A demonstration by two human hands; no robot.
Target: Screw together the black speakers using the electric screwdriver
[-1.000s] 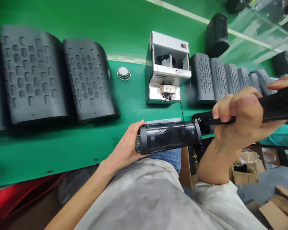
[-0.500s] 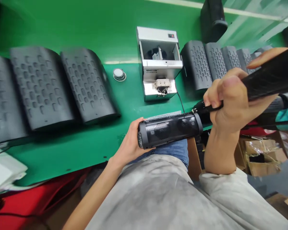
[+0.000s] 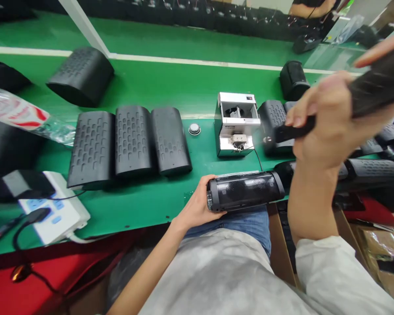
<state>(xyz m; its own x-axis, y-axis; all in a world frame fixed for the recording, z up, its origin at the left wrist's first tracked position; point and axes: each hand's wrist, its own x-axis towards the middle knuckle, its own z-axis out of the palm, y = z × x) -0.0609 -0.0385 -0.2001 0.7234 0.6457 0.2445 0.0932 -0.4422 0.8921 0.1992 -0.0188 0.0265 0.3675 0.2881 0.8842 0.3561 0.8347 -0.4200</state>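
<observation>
My left hand [image 3: 198, 202] is wrapped round the left end of a black cylindrical speaker [image 3: 248, 191] with a perforated front. The speaker lies on its side over my lap at the bench's near edge. My right hand [image 3: 330, 118], blurred by motion, grips a black electric screwdriver [image 3: 379, 83], whose tip points left. That tip is apart from the speaker, above its right end and close to a silver screw feeder [image 3: 231, 127]. Whether a screw sits on the tip I cannot tell.
Several dark textured housings [image 3: 133, 140] stand left of the feeder, others [image 3: 274, 113] to its right. A small round metal part [image 3: 194, 128] lies between. A white power strip [image 3: 57, 210] and a plastic bottle [image 3: 29, 113] are at the left. Cardboard boxes [image 3: 381, 245] sit below right.
The screwdriver tip has lifted off the speaker's right end and moved up towards the feeder. My left hand keeps its hold on the speaker. The head view has shifted, showing more of the bench.
</observation>
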